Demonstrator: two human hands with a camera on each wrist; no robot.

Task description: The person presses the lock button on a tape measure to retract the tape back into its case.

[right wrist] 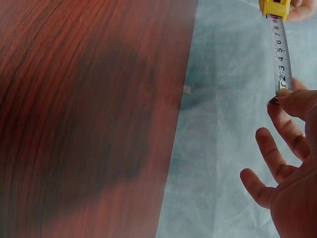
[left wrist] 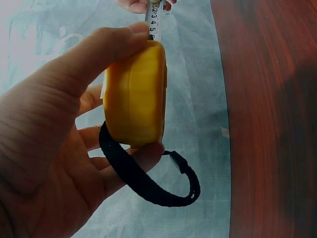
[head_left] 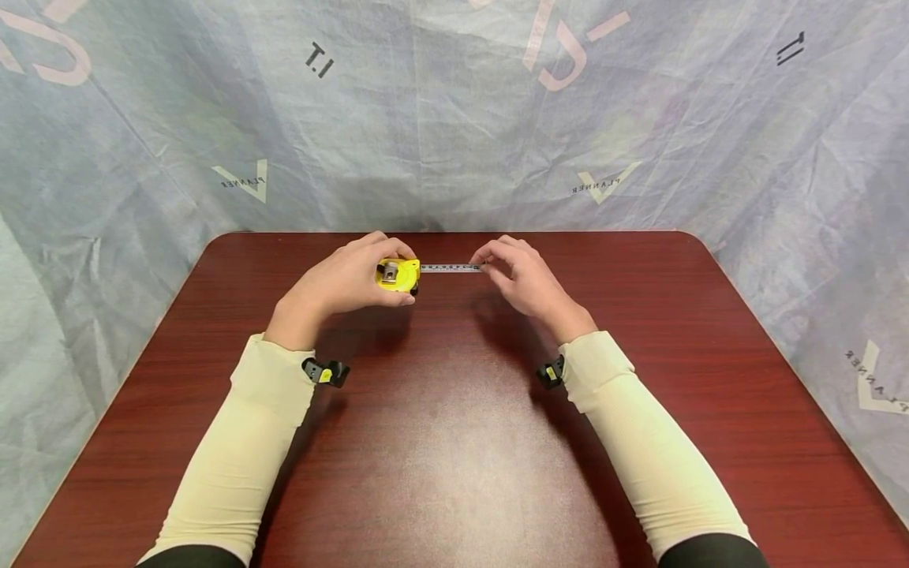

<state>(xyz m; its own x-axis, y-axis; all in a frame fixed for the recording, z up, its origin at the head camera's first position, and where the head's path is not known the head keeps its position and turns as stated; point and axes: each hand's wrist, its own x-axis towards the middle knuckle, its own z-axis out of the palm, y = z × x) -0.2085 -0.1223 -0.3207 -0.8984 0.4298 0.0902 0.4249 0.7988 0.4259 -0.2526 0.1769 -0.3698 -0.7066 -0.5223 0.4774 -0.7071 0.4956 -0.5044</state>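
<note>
A yellow tape measure is gripped in my left hand, thumb on one side and fingers on the other. From its black strap a loop hangs below the case in the left wrist view. A short length of white blade runs out of the case to the right, held above the table. My right hand pinches the blade's end hook between thumb and forefinger, its other fingers spread. In the right wrist view the printed numbers run up to about 9 beside the case.
Both hands are over the far part of a dark red wooden table. Behind its far edge hangs a grey-white printed sheet, which also covers both sides. Each sleeve cuff carries a small black camera mount.
</note>
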